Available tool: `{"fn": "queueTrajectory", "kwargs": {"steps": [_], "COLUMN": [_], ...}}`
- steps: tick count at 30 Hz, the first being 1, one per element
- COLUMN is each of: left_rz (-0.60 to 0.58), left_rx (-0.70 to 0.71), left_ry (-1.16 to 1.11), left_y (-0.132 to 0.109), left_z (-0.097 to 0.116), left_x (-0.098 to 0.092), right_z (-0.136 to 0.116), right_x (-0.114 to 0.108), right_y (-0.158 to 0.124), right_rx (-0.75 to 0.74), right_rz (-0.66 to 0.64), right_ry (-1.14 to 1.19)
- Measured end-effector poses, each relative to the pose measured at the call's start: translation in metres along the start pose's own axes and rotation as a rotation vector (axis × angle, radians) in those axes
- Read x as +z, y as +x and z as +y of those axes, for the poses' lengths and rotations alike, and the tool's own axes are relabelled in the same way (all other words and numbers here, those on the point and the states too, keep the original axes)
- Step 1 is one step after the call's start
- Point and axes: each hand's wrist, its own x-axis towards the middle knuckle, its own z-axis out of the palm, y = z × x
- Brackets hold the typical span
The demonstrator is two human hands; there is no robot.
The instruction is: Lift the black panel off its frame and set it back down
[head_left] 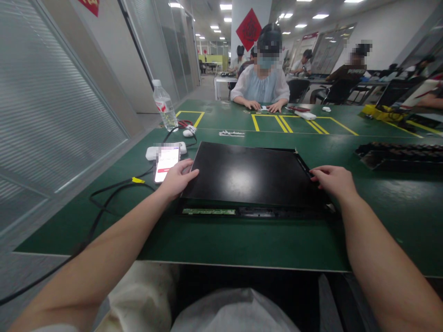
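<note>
The head camera looks down on a green table (242,240), where a flat black panel (252,175) lies straight in front of the person, its glossy top catching the ceiling lights. Along its near edge runs a narrow strip of green circuit board (208,211), uncovered. The left hand (178,177) sits at the panel's left edge: the thumb lies on top of the black surface and the fingers stretch along the side. Whether they hook under the edge cannot be told. The right hand (334,180) rests palm down at the panel's right edge, fingers loosely bent, their tips touching the rim without closing round it. Just beyond the left hand lies a phone (167,163) with its screen lit, leaning on a white box (151,152). A black cable (104,200) with a yellow tag (137,180) loops across the table to the left of them. Farther back on the left stands a water bottle (165,108), upright, with a small white device (188,133) near its foot and a little row of metal parts (231,133) beside that. At the right edge of the table lies a long black tray (401,154), well apart from the panel. Across the table, past yellow floor-style markings (284,123), a co-worker (263,83) sits facing this way with both hands on the table top, and more people sit at desks behind.
</note>
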Motion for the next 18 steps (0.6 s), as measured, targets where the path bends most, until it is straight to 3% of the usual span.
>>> {"fn": "queueTrajectory", "kwargs": {"steps": [8, 18], "left_rz": [-0.090, -0.156], "left_rx": [0.112, 0.169], "left_ry": [0.347, 0.534], "left_y": [0.008, 0.008], "left_z": [-0.011, -0.015], "left_x": [-0.005, -0.006], "right_z": [0.003, -0.008], "right_x": [0.001, -0.004], "right_y": [0.003, -0.003], "right_rx": [-0.013, 0.036], "right_rz": [0.007, -0.009], "right_ry": [0.001, 0.008]}}
